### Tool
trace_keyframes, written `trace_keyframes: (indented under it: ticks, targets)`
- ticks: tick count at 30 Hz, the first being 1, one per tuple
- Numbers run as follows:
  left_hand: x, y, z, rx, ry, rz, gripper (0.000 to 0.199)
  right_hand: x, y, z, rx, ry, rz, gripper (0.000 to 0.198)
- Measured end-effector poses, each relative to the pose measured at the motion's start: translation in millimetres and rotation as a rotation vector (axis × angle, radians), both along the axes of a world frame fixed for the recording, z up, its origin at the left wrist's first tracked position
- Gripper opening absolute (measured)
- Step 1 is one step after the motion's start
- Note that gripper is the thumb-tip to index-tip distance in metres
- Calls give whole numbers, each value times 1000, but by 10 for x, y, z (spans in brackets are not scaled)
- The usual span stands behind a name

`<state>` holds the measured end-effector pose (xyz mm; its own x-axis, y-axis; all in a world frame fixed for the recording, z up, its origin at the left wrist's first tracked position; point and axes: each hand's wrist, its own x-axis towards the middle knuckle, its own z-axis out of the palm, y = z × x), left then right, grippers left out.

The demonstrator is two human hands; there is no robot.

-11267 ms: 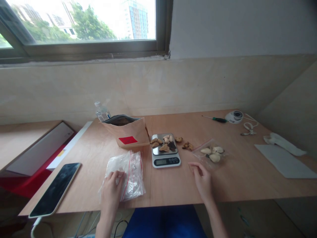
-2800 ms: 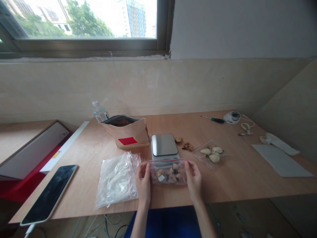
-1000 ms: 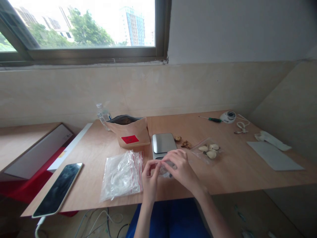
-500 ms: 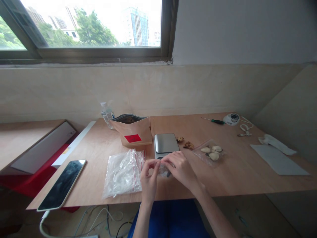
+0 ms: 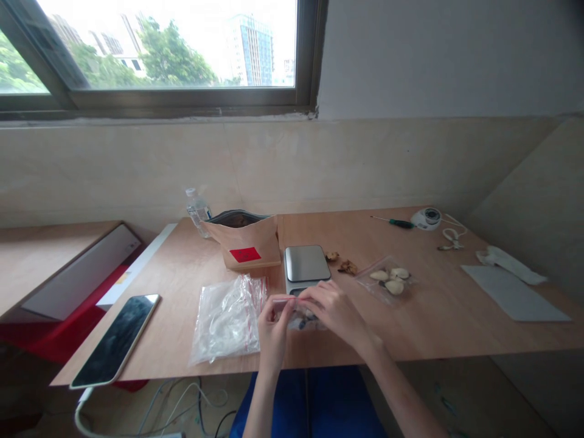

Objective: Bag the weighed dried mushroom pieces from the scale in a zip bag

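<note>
My left hand point(image 5: 274, 317) and my right hand point(image 5: 332, 309) both pinch the red-edged top of a clear zip bag point(image 5: 305, 320). Some small pieces, partly dark, show inside it, though my fingers cover much of the bag. Just beyond it lies a digital scale point(image 5: 307, 264) with a bare metal plate; its front is partly hidden by my hands. To the left rests a stack of clear zip bags point(image 5: 228, 319). A brown paper pouch point(image 5: 250, 248) with a red label stands open behind the stack. Two dried brown pieces point(image 5: 347, 267) lie right of the scale.
A zip bag with several pale pieces point(image 5: 391, 282) lies on the right. Farther back are a screwdriver point(image 5: 400, 224) and a white dome camera point(image 5: 426, 219). A phone point(image 5: 116, 340) on a cable sits at the left edge. A plastic bottle point(image 5: 198, 212) stands behind the pouch.
My right hand has shifted slightly right along the bag's top edge, away from my left. More of the bag and its contents now shows between my hands.
</note>
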<state>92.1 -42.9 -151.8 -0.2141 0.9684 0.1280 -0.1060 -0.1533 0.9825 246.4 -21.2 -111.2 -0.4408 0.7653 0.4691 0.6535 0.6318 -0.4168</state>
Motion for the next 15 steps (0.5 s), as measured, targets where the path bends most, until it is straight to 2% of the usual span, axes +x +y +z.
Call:
trace_keyframes:
  ticks: [3,10,15]
  targets:
    - [-40,-2,-4,1,-8,26,23,50,31,-11,-41,11,-20,17]
    - [-26,-8,10,19,-45,16,23,66,60,-183,27,64,-24,24]
    - [-123,8,-47,-50,-168,67,32,185,58,-160,-15,78,-23,25]
